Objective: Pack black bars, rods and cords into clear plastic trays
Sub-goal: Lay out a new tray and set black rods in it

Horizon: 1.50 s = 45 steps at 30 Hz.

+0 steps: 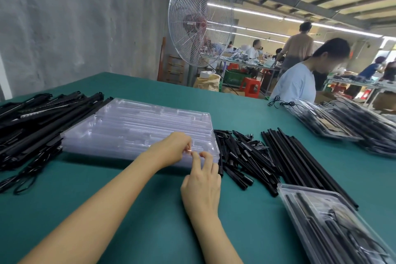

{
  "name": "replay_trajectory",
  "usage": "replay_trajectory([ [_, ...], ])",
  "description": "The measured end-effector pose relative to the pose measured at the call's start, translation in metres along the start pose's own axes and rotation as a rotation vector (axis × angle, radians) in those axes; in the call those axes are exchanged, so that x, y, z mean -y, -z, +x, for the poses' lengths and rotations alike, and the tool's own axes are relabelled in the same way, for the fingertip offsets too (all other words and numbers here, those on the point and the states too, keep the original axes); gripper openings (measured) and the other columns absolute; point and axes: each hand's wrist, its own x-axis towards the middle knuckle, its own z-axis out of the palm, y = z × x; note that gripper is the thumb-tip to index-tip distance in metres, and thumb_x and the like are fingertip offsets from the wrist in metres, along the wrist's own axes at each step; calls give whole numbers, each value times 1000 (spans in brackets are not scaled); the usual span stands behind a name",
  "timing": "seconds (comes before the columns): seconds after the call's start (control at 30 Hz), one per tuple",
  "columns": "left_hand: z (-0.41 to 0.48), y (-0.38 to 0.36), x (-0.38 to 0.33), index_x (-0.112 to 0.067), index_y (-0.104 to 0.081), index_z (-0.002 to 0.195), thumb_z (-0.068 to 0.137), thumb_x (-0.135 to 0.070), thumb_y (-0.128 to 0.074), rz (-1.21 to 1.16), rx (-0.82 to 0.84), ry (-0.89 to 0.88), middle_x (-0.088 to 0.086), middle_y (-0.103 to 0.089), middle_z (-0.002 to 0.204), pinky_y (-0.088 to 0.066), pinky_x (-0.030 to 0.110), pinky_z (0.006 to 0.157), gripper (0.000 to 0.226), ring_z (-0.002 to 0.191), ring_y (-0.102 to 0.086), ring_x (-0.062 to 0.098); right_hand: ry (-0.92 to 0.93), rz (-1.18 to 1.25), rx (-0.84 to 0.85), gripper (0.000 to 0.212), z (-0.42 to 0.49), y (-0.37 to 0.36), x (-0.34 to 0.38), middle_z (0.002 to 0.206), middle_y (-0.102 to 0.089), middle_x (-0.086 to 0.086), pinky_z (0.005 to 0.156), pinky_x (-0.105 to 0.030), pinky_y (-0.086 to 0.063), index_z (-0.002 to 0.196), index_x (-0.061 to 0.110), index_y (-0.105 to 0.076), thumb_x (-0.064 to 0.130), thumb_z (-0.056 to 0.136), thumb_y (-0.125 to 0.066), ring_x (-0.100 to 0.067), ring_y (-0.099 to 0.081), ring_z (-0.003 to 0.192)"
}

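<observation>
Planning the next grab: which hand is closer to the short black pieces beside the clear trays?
Right. The right hand sits just left of the pile of short black pieces; the left hand is farther left, at the near edge of the stack of clear trays.

A bench (132, 216) under a teal cover carries everything. Near its middle sits a stack of clear trays (137, 126). Against the stack's left side lies a heap of long black bars (32, 126), with looped black cords (23, 178) at the near left. Just right of the stack is a jumble of short black rods (242, 156), and beside that a fanned row of long thin rods (300, 156). A filled tray (334, 227) lies at the near right. More filled trays (353, 126) are piled at the far right, a loose cord (278, 102) beside them by the far edge.
</observation>
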Motion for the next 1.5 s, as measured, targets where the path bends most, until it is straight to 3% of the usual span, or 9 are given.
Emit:
replay_trajectory([
  [0.2, -6, -1, -2, -19, -52, 85, 79, 15, -36, -20, -101, -42, -12, -36, 80, -42, 25, 81, 38, 88, -44, 13, 2, -40, 5, 58, 2, 0, -1, 97, -69, -1, 50, -30, -49, 95, 17, -74, 12, 38, -82, -21, -60, 64],
  [0.37, 1, 19, -11, -4, -59, 99, 78, 19, -33, -13, -302, -61, 6, -49, 98, -37, 26, 83, 41, 102, -44, 22, -32, -110, 18, 55, 1, -1, 0, 91, -69, 3, 48, -29, -45, 89, 16, -74, 12, 35, -82, -21, -57, 60],
  [0.53, -9, 14, -9, -8, -54, 103, 86, 8, -35, 90, -168, -112, 6, -50, 109, -37, 26, 88, 30, 107, -43, 21, -51, -103, -3, 57, 0, 2, 1, 93, -70, 9, 66, -40, -53, 92, 18, -73, 7, 36, -81, -28, -65, 79],
  [0.6, -17, 8, -7, -9, -53, 104, 96, -14, -42, 166, -115, -150, 4, -52, 108, -36, 28, 88, 14, 106, -44, 21, -59, -116, 8, 56, 0, 3, 2, 92, -71, 8, 75, -48, -54, 89, 17, -74, 7, 35, -82, -31, -67, 88],
  [0.7, -22, 4, -4, -15, -55, 107, 98, -37, -43, 290, -137, -193, 0, -53, 107, -33, 26, 84, 26, 103, -44, 17, -8, -138, 25, 52, 1, 6, 1, 91, -71, 6, 86, -51, -51, 88, 16, -74, 11, 38, -82, -21, -67, 96],
  [0.87, -17, 14, -9, -16, -56, 92, 94, -20, -51, 103, -161, -112, -2, -54, 97, -35, 26, 73, 7, 96, -53, 19, 62, -71, 112, 14, 16, 14, -2, 73, -67, -5, 77, -34, -53, 75, 11, -69, 11, 70, -56, -24, -67, 76],
  [0.93, -13, 21, -12, -16, -54, 86, 94, -15, -51, -2, -195, -70, -3, -50, 92, -42, 29, 76, 9, 94, -55, 20, 24, -28, 248, 32, 37, 19, -3, 91, -66, -12, 76, -31, -43, 89, 6, -65, 13, 89, -33, -29, -60, 92],
  [1.13, -3, 29, -15, -14, -53, 81, 93, -7, -53, -94, -303, -61, 0, -49, 90, -44, 31, 81, 13, 89, -54, 19, -37, -67, 511, 33, 90, 14, -17, 123, -57, -19, 89, -32, -38, 114, 1, -57, 15, 97, -32, -30, -50, 114],
  [1.5, -2, 21, -16, -9, -57, 88, 92, -1, -50, 15, -534, -130, 2, -53, 90, -32, 22, 76, 11, 87, -46, 18, -32, -111, 479, 34, 90, -3, -9, 140, -36, -13, 78, -30, -41, 121, 9, -53, 20, 96, -34, -26, -57, 110],
])
